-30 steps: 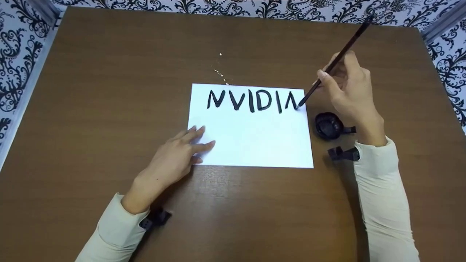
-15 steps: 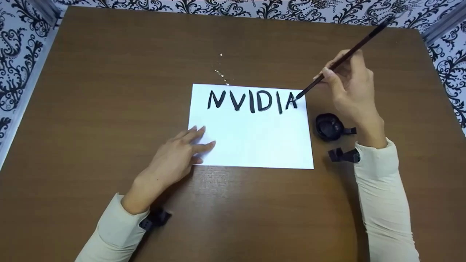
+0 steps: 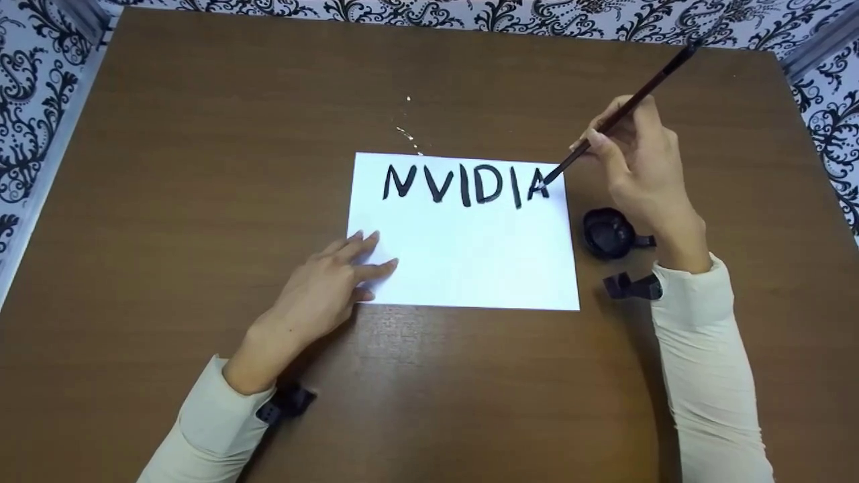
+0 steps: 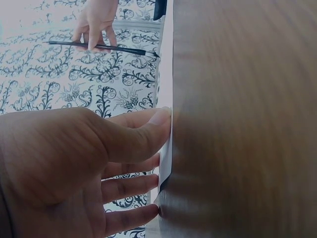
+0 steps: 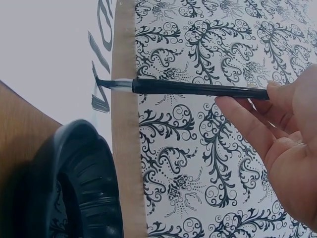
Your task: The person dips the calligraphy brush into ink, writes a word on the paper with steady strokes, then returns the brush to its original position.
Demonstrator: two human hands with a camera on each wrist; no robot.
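A white sheet of paper point(image 3: 463, 261) bears black painted letters reading NVIDIA along its upper part. My right hand point(image 3: 647, 171) pinches a dark paintbrush point(image 3: 631, 104) between thumb and fingers. Its bristle tip touches the last letter A, at the crossbar; the right wrist view shows the black, wet-looking bristles point(image 5: 104, 83) against that letter. My left hand point(image 3: 315, 288) rests on the sheet's lower left corner with its fingers spread. In the left wrist view, the thumb point(image 4: 148, 131) and fingertips lie along the paper's edge.
Right of the sheet, below the brush, stands a small black cup point(image 3: 607, 233) with a short handle. Small light flecks point(image 3: 406, 134) mark the brown table point(image 3: 221, 134) above the paper. Black-and-white patterned fabric point(image 3: 40, 100) surrounds the table.
The right hand has moved the brush tip from the foot of the last letter's right leg up to its middle, where a crossbar now shows. The left hand stays in place.
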